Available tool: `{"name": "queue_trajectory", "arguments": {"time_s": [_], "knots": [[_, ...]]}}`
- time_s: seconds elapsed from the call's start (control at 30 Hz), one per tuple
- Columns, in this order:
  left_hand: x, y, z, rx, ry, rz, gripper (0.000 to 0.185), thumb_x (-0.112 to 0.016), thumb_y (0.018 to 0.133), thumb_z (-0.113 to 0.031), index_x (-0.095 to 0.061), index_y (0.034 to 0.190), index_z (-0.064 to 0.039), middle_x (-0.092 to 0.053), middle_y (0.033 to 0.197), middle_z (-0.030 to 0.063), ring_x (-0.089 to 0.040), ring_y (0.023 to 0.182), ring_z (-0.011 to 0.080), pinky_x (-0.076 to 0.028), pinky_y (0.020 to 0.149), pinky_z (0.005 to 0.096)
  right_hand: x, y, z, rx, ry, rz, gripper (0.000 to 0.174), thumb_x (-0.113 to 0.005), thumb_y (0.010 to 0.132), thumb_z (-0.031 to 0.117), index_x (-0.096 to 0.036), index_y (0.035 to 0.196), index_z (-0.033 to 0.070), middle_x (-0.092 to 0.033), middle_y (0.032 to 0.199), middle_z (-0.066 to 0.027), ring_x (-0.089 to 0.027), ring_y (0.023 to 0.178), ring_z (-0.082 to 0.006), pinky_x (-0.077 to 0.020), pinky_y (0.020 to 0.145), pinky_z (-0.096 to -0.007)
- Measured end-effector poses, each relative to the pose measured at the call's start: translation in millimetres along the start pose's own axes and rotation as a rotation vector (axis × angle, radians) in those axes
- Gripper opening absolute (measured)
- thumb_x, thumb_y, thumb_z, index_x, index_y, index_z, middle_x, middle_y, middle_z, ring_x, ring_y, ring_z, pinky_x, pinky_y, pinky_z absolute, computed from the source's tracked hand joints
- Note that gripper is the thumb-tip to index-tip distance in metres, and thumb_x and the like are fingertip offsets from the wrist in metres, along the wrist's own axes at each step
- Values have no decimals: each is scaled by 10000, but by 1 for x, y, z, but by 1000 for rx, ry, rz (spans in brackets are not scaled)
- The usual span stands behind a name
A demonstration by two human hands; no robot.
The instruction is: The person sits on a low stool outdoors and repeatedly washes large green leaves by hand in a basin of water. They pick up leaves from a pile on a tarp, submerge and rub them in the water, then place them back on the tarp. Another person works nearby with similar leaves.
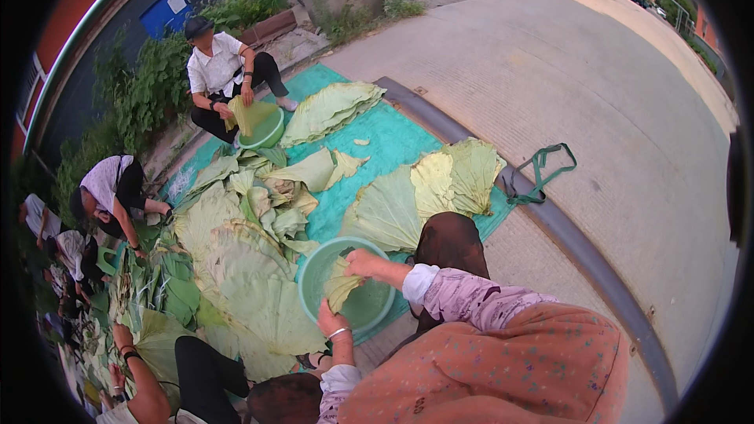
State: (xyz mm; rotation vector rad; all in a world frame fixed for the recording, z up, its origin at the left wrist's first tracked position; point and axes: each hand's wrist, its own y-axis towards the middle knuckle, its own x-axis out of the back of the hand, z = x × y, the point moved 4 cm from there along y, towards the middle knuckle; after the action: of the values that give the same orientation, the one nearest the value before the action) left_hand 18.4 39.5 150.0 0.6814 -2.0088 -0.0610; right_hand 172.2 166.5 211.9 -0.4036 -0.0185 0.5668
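Note:
Before me stands a round green plastic basin (303,291), which appears to hold water. Over it, a yellowish-green leaf (340,287), seemingly a lotus leaf, hangs partly folded between my two hands. My right hand (361,264) grips its upper edge. Lower down, my left hand (331,319), with a pale bracelet at the wrist, pinches the near edge. A fanned stack of similar leaves (430,191) lies beyond the basin beside my right knee. Left of the basin spreads a large heap of leaves (265,306).
A turquoise tarp (377,144) lies under the leaves. Beside it runs a dark pipe-like strip (565,247) with a green strap (539,174). Across sits a person (218,70) holding a leaf over another basin (265,132). A co-worker's arm (138,371) reaches in at lower left.

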Motion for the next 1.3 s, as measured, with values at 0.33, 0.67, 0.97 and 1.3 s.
{"name": "queue_trajectory", "arguments": {"time_s": [0.33,0.67,0.97,1.3], "knots": [[4,7,20,3,51,-7,354,-521,659,18,-618,971,-116,-622,884,121,-577,821,310,-438,731,384,18,1,-19,19,9,-133,150,-622,619,64,-601,721,-44,-568,615,-105,-552,509,-179,-412,412,-306],[-9,16,43,87,51,13,315,-593,716,-70,-583,1030,-69,-606,942,150,-570,839,329,-440,746,392,47,-15,48,46,37,-121,335,-623,684,60,-563,978,-90,-597,776,-115,-571,666,-175,-453,503,-290],[-34,8,63,220,-86,77,372,-607,767,-147,-523,1110,-27,-579,1044,163,-587,856,291,-449,759,377,183,-58,155,452,106,-315,441,-620,772,112,-460,1141,-69,-585,967,-102,-570,838,-160,-475,698,-266],[-49,-9,63,229,-57,217,343,-602,773,-125,-534,1099,-39,-596,1016,138,-602,795,239,-459,733,349,329,-20,-31,441,236,-782,524,-627,750,105,-408,1183,-92,-540,1082,-153,-530,971,-198,-411,844,-278]]}}
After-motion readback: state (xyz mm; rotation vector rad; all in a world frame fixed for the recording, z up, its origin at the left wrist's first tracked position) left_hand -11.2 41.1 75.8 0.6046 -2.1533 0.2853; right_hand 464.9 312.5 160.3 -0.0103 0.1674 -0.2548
